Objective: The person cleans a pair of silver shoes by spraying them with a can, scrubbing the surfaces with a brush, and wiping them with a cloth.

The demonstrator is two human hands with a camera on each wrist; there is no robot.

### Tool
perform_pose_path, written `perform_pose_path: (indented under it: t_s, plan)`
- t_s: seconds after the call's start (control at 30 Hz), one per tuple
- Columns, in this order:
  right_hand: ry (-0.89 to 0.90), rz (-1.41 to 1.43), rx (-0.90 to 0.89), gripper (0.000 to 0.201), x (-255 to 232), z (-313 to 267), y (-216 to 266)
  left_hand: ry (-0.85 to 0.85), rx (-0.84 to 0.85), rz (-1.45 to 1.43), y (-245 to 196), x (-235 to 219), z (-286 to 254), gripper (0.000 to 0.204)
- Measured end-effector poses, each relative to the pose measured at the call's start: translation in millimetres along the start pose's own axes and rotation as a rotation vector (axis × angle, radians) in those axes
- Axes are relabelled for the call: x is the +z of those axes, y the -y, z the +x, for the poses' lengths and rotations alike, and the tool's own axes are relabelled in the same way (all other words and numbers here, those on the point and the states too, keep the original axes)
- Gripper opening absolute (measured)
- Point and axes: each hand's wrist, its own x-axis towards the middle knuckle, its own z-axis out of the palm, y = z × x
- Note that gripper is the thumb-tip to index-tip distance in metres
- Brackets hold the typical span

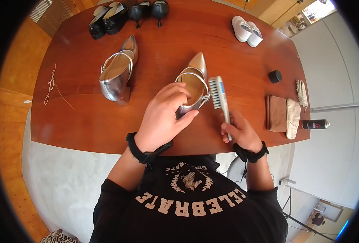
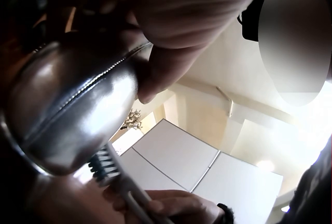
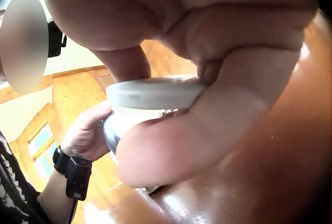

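A metallic pointed shoe (image 1: pixel 197 65) with thin straps is held at its heel end by my left hand (image 1: pixel 163 113), the fingers curled over the opening and the thumb at the back. In the left wrist view the shoe's shiny, seamed back (image 2: pixel 88 105) shows below that hand (image 2: pixel 181 22). My right hand (image 1: pixel 242 131) grips the handle of a white brush (image 1: pixel 223 103), whose bristles face the shoe's strap side. In the right wrist view fingers (image 3: pixel 161 151) wrap the pale handle (image 3: pixel 155 93). Whether bristles touch the shoe I cannot tell.
The matching shoe (image 1: pixel 115 77) stands to the left, near a loose string (image 1: pixel 51 85). Black shoes (image 1: pixel 114 18) and small white shoes (image 1: pixel 247 31) stand at the back. To the right are a black cap (image 1: pixel 275 76), folded cloths (image 1: pixel 276 113) and a spray can (image 1: pixel 315 124).
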Motion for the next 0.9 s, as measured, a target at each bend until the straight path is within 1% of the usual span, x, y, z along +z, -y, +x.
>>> perform_pose_path:
  t_s: [0.07,0.13,0.2,0.23,0.33,0.43,0.47,0.57,0.67,0.9]
  plan:
    - [-0.014,0.053,-0.09,0.033,1,-10,-3,0.004,0.001,0.014,-1,1,0,0.024]
    - [0.039,-0.03,-0.122,0.034,9,-24,-6,0.008,0.005,0.017,0,2,0,0.025]
    - [0.182,-0.224,-0.101,0.036,23,-30,1,0.031,0.011,0.011,2,0,0,0.025]
    - [0.216,-0.214,-0.103,0.034,29,-30,-4,0.044,0.013,0.009,3,-2,0,0.025]
    - [0.208,-0.117,-0.078,0.032,39,-26,-20,0.138,0.05,-0.018,3,-14,0,0.026]
    - [0.25,-0.115,-0.077,0.029,43,-31,-18,0.243,-0.032,-0.081,0,-24,0,0.029]
    - [0.27,-0.114,-0.083,0.029,44,-33,-18,0.247,-0.022,-0.072,1,-24,0,0.029]
    - [0.196,-0.127,-0.128,0.028,49,-30,-32,0.249,0.014,-0.039,1,-21,-1,0.028]
    - [0.183,0.039,-0.025,0.028,50,-30,-42,0.24,0.043,0.007,-2,-16,-2,0.027]
    - [0.196,-0.021,0.093,0.029,42,-36,-44,0.252,0.054,0.023,-2,-14,0,0.026]
